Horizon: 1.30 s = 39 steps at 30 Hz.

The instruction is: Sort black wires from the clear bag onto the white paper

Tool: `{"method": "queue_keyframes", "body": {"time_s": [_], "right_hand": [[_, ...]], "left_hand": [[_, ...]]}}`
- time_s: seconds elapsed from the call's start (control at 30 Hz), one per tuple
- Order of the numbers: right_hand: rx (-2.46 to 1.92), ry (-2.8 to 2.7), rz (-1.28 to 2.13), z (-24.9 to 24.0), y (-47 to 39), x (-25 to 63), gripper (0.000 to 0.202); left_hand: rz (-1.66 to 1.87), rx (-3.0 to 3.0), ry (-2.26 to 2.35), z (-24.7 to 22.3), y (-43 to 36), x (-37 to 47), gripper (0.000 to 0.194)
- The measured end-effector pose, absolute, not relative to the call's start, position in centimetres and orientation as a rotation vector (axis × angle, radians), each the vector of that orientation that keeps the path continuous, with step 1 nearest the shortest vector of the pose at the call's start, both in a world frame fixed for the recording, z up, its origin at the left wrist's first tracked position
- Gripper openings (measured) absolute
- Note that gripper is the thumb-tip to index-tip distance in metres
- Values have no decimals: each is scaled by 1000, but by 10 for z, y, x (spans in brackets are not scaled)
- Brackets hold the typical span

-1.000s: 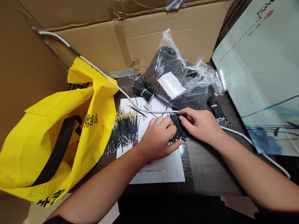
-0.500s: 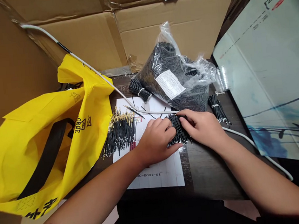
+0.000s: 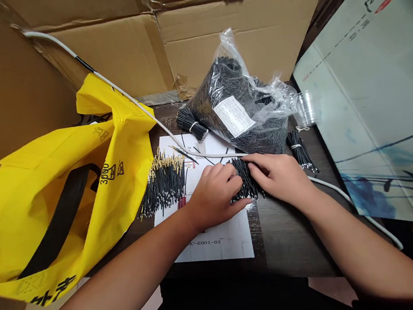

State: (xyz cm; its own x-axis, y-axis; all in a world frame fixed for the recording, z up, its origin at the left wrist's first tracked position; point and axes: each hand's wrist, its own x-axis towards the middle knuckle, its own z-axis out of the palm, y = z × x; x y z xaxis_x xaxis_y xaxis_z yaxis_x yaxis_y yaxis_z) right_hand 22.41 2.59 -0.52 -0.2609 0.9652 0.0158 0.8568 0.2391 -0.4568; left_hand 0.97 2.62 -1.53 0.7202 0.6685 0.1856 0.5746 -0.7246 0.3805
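A pile of short black wires (image 3: 244,178) with silvery lower ends lies between my two hands. My left hand (image 3: 217,193) is curled over the pile's left side, its fingers bent and pressed together against the wires and its thumb sticking out to the right. Its fingertips are hidden. Along the right side rests my right hand (image 3: 279,174), thumb and index finger apart, touching the pile's edge; its other fingers are mostly hidden. To the left, a larger spread of black wires with gold upper tips (image 3: 165,181) lies partly on a printed sheet (image 3: 223,248).
A clear bag packed with black pieces (image 3: 233,89) stands behind, with tied wire bundles (image 3: 192,124) nearby. A white cable (image 3: 128,97) crosses the dark table (image 3: 290,234). A yellow bag (image 3: 130,157) sits left, cardboard (image 3: 203,43) behind, a pale printed panel (image 3: 369,95) right.
The whole view has shifted very slightly. Both hands keep their place at the black wires, with no clear movement of the wires.
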Motion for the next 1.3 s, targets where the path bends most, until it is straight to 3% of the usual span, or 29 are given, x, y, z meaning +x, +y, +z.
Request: {"method": "queue_keyframes", "body": {"time_s": [0.23, 0.43, 1.13, 1.3], "right_hand": [[-1709, -2182, 540, -6, 27, 227, 31], [-1738, -2156, 552, -5, 28, 226, 28], [-1670, -2101, 682, -1, 29, 230, 25], [-1640, -2083, 659, -2, 28, 233, 21]], "left_hand": [[460, 2652, 965, -14, 24, 13, 43], [437, 2697, 962, -14, 21, 17, 32], [502, 2678, 1029, -16, 20, 19, 33], [533, 2647, 1056, -16, 18, 18, 49]]}}
